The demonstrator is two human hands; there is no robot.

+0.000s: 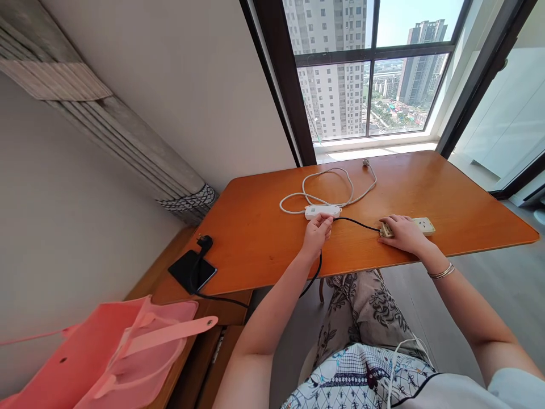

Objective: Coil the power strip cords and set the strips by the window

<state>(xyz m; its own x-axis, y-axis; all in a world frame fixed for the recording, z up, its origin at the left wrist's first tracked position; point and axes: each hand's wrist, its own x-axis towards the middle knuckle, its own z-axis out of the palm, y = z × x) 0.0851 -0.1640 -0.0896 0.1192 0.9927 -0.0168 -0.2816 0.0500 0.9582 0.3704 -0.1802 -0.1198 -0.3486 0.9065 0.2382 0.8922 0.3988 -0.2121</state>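
My left hand [318, 233] pinches a black cord [356, 222] between thumb and fingers near the table's front edge. From there the cord runs right into the end of a cream power strip [426, 225], and its other part hangs over the edge. My right hand [404, 234] lies over the left part of that strip, fingers wrapped on it, holding it on the tabletop. Just behind my left hand sits a white power strip [317, 211], partly hidden by my fingers. Its white cord [307, 187] loops loosely behind it, ending in a plug [366, 163].
The orange-brown wooden table [255, 227] stands below a window [370, 74]. At its left lie a black plug [205, 242] and a dark flat device [187, 271], crossed by black cord. A pink bag [106, 341] is at lower left, near a curtain [140, 153].
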